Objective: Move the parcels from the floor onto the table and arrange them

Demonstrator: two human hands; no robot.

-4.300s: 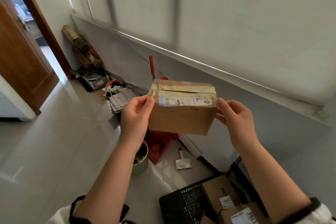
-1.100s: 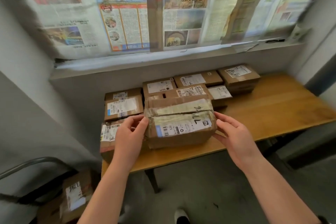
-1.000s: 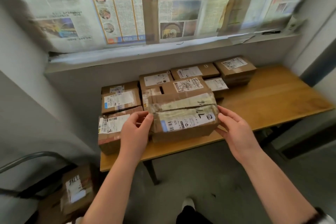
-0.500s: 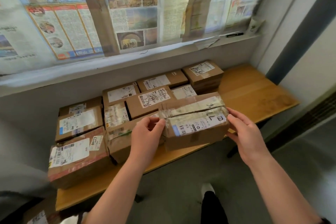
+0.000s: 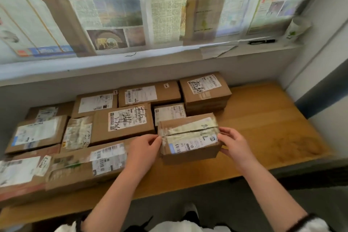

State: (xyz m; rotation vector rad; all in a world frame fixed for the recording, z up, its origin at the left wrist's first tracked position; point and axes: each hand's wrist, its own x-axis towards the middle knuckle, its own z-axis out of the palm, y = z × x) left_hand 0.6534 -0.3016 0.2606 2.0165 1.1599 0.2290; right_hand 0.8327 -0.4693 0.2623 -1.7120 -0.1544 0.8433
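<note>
I've got the taped box point(image 5: 189, 137) near the front of the table point(image 5: 263, 118), w/ both hands on it. My left hand point(image 5: 143, 150) grips the box's left end, thumb & fingers pinched onto the top corner. My right hand point(image 5: 234, 144) grips the right end, fingers curled against that face. The box sits level, label up & toward me, w/ a split running along the tape on top. Its base looks to be down on the wood, but the bottom edge is blurred, so I can't tell for sure.

Other parcels around it:
- Just behind is a small flat parcel point(image 5: 169, 112).
- Behind & to the right is a thicker carton point(image 5: 205, 90) w/ a scribbled label, right beside the flat one.
- To the left, close by, is a marker-scrawled box point(image 5: 124, 122).
- Front left, a long box point(image 5: 84, 165) lies along the table's near edge. Its right end is hidden behind my left wrist.
- Two back-row boxes point(image 5: 148, 93) stand side by side against the wall.
- More boxes at the far left are too blurred to describe.

Above the table is a ledge point(image 5: 169, 52) w/ a black pen point(image 5: 261, 42) lying on it toward the right. Newspaper sheets point(image 5: 113, 5) hang above the ledge. Low in view, btw my forearms, a shoe point(image 5: 191, 211) shows on the grey floor point(image 5: 235, 203).
</note>
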